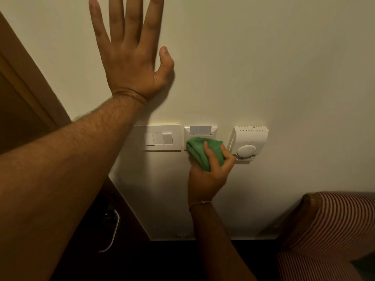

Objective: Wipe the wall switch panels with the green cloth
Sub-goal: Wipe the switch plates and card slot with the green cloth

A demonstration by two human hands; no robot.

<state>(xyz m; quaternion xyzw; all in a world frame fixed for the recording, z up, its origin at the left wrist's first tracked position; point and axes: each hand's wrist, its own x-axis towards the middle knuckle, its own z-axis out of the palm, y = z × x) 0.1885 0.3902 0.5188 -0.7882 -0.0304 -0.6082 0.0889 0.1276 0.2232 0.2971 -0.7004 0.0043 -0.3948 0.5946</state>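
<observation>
Three white fixtures sit in a row on the cream wall. A switch panel (162,137) is on the left, a key-card holder panel (200,131) with a card in it is in the middle, and a thermostat (249,143) with a round dial is on the right. My right hand (207,177) grips a bunched green cloth (200,152) and presses it against the lower part of the card holder. My left hand (132,55) lies flat on the wall above the switch panel, fingers spread, holding nothing.
A brown wooden door frame (26,92) runs along the left. A chair with red-and-white striped upholstery (332,228) stands at the lower right, close to the wall. The floor below is dark, with a white-rimmed object (113,230) at the lower left.
</observation>
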